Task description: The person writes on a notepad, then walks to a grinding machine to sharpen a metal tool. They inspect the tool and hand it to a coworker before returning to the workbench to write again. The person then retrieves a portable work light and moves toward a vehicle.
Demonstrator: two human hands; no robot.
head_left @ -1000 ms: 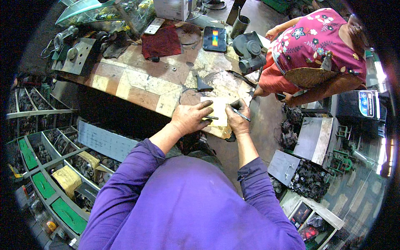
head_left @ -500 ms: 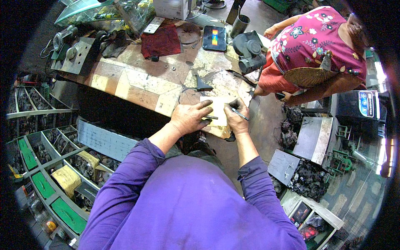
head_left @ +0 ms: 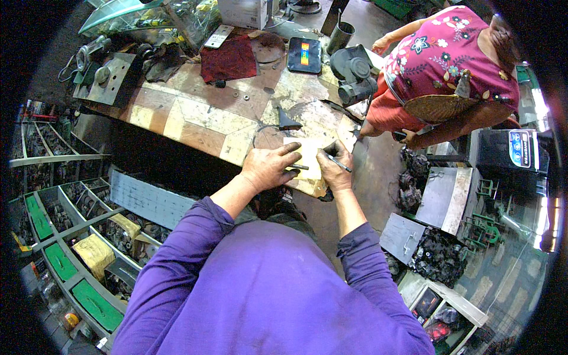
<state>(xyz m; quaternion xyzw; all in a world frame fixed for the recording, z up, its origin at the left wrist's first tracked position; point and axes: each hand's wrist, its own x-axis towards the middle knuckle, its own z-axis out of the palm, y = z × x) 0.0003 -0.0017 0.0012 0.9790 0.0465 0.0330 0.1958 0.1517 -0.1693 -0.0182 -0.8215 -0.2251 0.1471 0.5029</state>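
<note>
At the near right corner of the workbench (head_left: 198, 121) lies a small pale yellow sheet of paper (head_left: 309, 155). My left hand (head_left: 265, 168) rests over the sheet's left edge, with a thin dark rod (head_left: 300, 167) poking out between its thumb and fingers. A pen (head_left: 341, 165) is pinched in my right hand (head_left: 335, 171), which leans on the right side of the paper. The pen's tip is hidden by my fingers. Just beyond the paper sits a dark angular metal piece (head_left: 288, 121).
Farther back are a red cloth (head_left: 229, 58), a black flat device (head_left: 305, 55) and a dark cast metal part (head_left: 354, 71). A person in a floral top (head_left: 444, 59) stands at the bench's right end. Parts racks (head_left: 77, 236) stand left, and a metal-parts bin (head_left: 438, 254) right.
My right hand and the pen have shifted very slightly left over the paper. My left hand stays in place.
</note>
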